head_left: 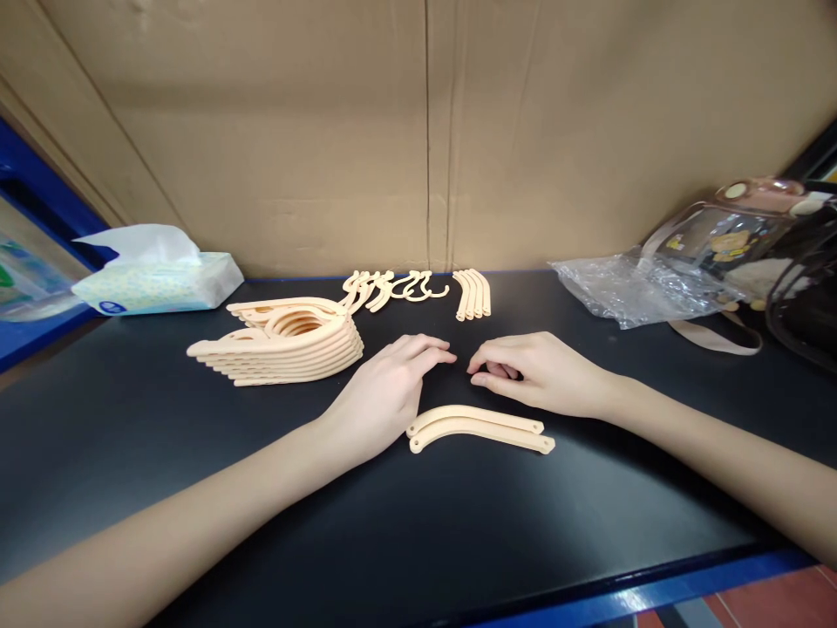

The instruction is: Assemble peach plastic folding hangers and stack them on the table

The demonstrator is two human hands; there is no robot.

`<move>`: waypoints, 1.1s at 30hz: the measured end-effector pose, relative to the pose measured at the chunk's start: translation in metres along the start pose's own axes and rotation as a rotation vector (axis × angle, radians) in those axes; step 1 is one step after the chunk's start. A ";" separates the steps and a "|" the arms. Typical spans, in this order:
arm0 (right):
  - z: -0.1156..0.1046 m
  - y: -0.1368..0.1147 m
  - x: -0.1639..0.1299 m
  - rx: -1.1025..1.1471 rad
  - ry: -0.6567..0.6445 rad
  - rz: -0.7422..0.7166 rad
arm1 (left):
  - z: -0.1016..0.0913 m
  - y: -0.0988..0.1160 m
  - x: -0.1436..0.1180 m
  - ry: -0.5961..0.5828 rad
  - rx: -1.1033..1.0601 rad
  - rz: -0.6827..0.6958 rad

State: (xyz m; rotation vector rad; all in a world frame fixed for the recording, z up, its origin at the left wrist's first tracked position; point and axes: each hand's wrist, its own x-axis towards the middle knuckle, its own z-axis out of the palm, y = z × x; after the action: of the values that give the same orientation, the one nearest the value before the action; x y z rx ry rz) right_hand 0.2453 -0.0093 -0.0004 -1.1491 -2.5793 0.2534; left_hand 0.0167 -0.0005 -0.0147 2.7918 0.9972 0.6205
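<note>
My left hand (385,392) rests palm down on the black table (196,488), fingers stretched toward the right and holding nothing. My right hand (533,371) lies opposite it, fingers loosely curled, fingertips almost meeting the left ones; nothing shows in it. Just in front of both hands lie two curved beige plastic arms (480,429), side by side. A stack of several beige hanger bodies (288,344) sits left of my left hand. Behind it lie beige hooks (396,288) and a small bundle of curved arms (472,293).
A tissue pack (157,279) stands at the back left. At the back right are a crumpled clear plastic bag (628,292) and a transparent bag with a strap (738,244). A cardboard wall (425,131) closes the back. The table's blue front edge (654,593) runs below.
</note>
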 end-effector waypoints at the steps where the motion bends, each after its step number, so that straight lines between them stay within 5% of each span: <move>1: -0.001 0.000 0.001 -0.023 0.016 0.002 | 0.001 -0.001 0.000 -0.009 0.014 -0.008; 6: -0.010 0.002 0.017 -0.196 0.090 -0.024 | 0.003 -0.003 -0.001 -0.062 0.123 -0.001; 12: -0.016 0.006 0.069 -0.330 0.165 -0.038 | 0.002 -0.002 -0.002 -0.065 0.169 0.040; 20: 0.003 -0.001 0.138 -0.439 0.088 0.042 | 0.001 -0.002 -0.003 -0.087 0.172 0.041; 33: 0.013 0.009 0.165 -0.509 0.082 0.048 | -0.001 0.000 -0.002 -0.098 0.176 0.023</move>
State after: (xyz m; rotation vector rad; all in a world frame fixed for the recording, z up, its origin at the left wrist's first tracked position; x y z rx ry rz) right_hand 0.1430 0.1196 0.0185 -1.3471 -2.6175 -0.4586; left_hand 0.0147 -0.0015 -0.0149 2.9564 1.0490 0.4124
